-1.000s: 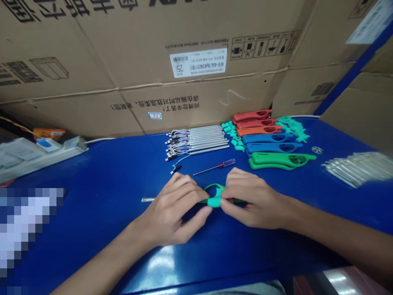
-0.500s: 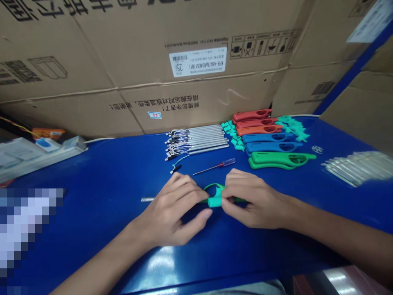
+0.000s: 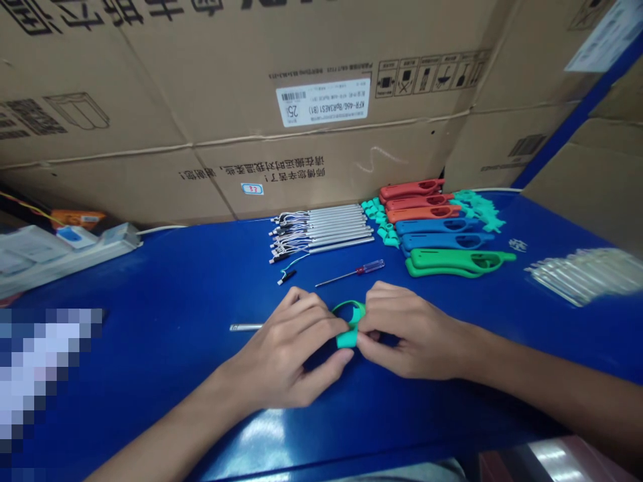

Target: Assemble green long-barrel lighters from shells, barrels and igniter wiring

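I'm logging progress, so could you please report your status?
Left hand on green casing; right hand pinching teal piece; screwdriver beyond, not in the way.

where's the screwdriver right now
In the head view, the screwdriver lies on the blue table slightly right of centre, between the silver rods beyond it and the right hand nearer, left of the green handles.

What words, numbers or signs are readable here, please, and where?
"KFR-46G/BpR3AES1 (B1)": white label, upside down.
"25" (probably): same label.
"33": sticker.
"师傅您辛苦了!": box, upside down.
"请在搬运时对我温柔些,谢谢您!": same.
Too small, blurred or cropped: right-hand label, rod marks, icon captions, large box print.
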The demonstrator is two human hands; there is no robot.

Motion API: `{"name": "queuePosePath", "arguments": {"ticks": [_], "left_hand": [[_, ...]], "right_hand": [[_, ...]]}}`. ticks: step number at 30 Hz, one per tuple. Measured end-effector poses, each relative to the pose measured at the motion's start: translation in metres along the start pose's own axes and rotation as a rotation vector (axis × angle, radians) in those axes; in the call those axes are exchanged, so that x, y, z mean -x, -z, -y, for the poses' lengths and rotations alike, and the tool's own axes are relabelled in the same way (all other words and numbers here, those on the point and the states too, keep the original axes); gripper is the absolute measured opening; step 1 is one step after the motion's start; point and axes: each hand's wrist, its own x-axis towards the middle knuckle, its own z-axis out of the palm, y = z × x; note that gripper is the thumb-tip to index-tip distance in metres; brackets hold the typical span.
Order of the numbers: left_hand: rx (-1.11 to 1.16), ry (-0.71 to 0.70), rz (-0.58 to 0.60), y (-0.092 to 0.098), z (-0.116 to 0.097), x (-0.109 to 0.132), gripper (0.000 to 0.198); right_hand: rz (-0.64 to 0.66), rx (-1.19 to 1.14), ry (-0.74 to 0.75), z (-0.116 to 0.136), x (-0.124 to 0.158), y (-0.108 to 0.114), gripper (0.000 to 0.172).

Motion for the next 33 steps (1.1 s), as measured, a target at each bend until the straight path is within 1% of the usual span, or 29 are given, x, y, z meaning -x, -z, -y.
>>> {"name": "queuePosePath", "arguments": {"ticks": [3,7,8,10,12,13,15,17,21,23,25,27,29,31,33], "left_hand": [[-0.010,0.013,0.004,-0.001,-0.001,0.000,0.010],[-0.047,0.034,-0.020,0.006,0.007,0.002,0.008],[-0.066,0.047,-0.036,0.008,0.011,0.003,0.008],[-0.120,0.090,-0.078,0.013,0.018,0.005,0.008],[-0.185,0.133,-0.122,0.016,0.025,0.007,0.008],[-0.213,0.147,-0.136,0.017,0.027,0.008,0.008],[-0.261,0.160,-0.162,0.018,0.029,0.008,0.007],[-0.300,0.159,-0.201,0.019,0.030,0.007,0.006],[-0.380,0.180,-0.319,0.024,0.034,0.008,0.006],[-0.432,0.234,-0.393,0.028,0.041,0.010,0.009],[-0.445,0.333,-0.501,0.033,0.050,0.013,0.014],[-0.355,0.457,-0.610,0.036,0.060,0.016,0.020],[-0.156,0.591,-0.669,0.037,0.068,0.017,0.024],[0.051,0.704,-0.684,0.037,0.074,0.016,0.029],[0.191,0.765,-0.684,0.037,0.076,0.014,0.034]], "right_hand": [[0.014,0.025,0.002,-0.002,0.000,0.001,0.031],[-0.019,0.005,-0.027,-0.006,0.000,0.004,0.015],[-0.011,0.009,-0.041,-0.006,0.000,0.005,0.014],[0.042,0.070,-0.064,-0.006,0.001,0.006,0.023],[0.137,0.162,-0.070,-0.006,0.001,0.006,0.032],[0.189,0.194,-0.068,-0.006,0.001,0.006,0.031],[0.277,0.219,-0.061,-0.006,0.001,0.005,0.024],[0.314,0.236,-0.054,-0.006,0.001,0.004,0.021],[0.264,0.326,-0.009,-0.008,0.003,0.004,0.024],[0.218,0.353,0.006,-0.010,0.004,0.005,0.027],[0.178,0.367,-0.003,-0.011,0.004,0.007,0.029],[0.155,0.375,-0.031,-0.012,0.003,0.011,0.029],[0.138,0.384,-0.055,-0.013,0.002,0.015,0.029],[0.108,0.393,-0.059,-0.014,0.002,0.017,0.028],[0.074,0.399,-0.064,-0.016,0.002,0.018,0.028]]}}
